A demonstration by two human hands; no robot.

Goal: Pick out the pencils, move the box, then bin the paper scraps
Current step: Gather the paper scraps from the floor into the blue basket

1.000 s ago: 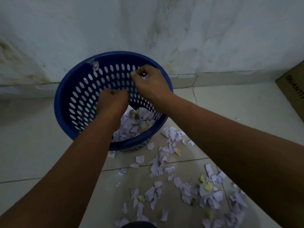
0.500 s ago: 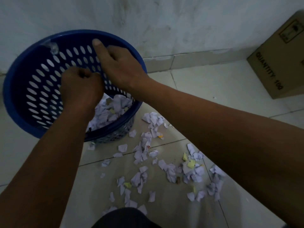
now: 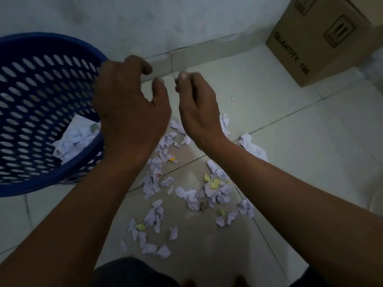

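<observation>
A blue perforated bin (image 3: 41,96) stands tilted at the left, with white paper scraps (image 3: 72,139) lying inside it. More white and yellow scraps (image 3: 194,195) are scattered on the tiled floor to its right. My left hand (image 3: 128,108) hovers by the bin's right rim, fingers curled apart, holding nothing. Just to its right, my right hand (image 3: 196,108) hangs above the floor scraps with loose, empty fingers. A brown cardboard box (image 3: 323,38) sits against the wall at the upper right.
A white wall with a tiled skirting (image 3: 207,54) runs behind the bin and box. My dark clothing (image 3: 134,272) shows at the bottom edge. A pale round object (image 3: 376,201) is cut off at the right edge.
Both hands have come out of the bin and moved right, over the floor scraps, with fingers now apart. The view has swung right, showing more of the box.
</observation>
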